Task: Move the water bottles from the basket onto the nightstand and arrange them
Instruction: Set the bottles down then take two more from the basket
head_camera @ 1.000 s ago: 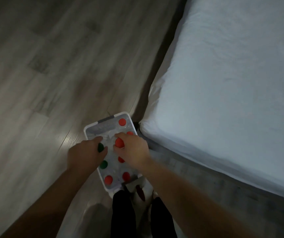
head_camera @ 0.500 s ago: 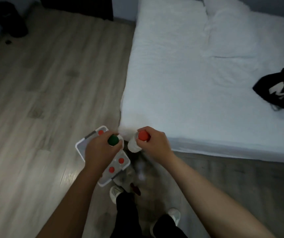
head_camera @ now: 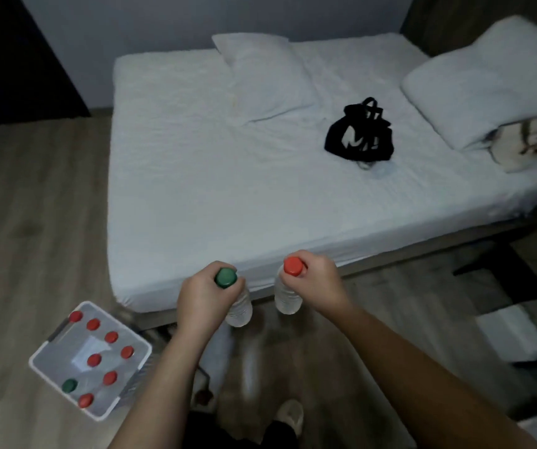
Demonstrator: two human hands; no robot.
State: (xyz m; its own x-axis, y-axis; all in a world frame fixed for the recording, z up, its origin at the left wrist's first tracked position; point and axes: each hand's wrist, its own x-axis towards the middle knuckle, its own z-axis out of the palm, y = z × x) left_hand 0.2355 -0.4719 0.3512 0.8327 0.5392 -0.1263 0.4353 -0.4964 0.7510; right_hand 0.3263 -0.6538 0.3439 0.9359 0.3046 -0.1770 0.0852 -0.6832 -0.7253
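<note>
Now | we have two bottles newly out of the basket (head_camera: 46, 374) at 7 o'clock | left hand (head_camera: 202, 296) grips green-capped bottle (head_camera: 239, 307), right hand (head_camera: 319, 283) grips red-capped bottle (head_camera: 288, 299) | eight remain; nightstand likely next

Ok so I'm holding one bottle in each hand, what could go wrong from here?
1. The green-capped clear plastic bottle in your left hand and the red-capped clear plastic bottle in your right hand are gripped only near the caps, with the bodies hanging, so either might slip or swing.
2. The white plastic basket sits on the wooden floor close by on your left, so you could kick it as you step away.
3. Neither hand is free to steady anything.
</note>
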